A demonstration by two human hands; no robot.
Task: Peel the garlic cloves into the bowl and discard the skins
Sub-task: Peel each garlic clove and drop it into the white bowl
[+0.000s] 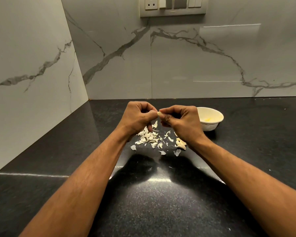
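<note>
Garlic work looks partly done: we pinch one clove (159,114) between left hand (137,118) and right hand (181,122), above the table (58,151). Skins (149,137) litter it; unpeeled cloves (181,143) wait near the bowl (212,124), which holds something pale yellow.

A dark speckled desk (58,159) with a glossy top runs back into a corner formed by two pale, grey-veined marble-look walls (195,65), and high on the back wall a switch panel (173,6) carries a round-pin socket (151,3) at its left end.
</note>
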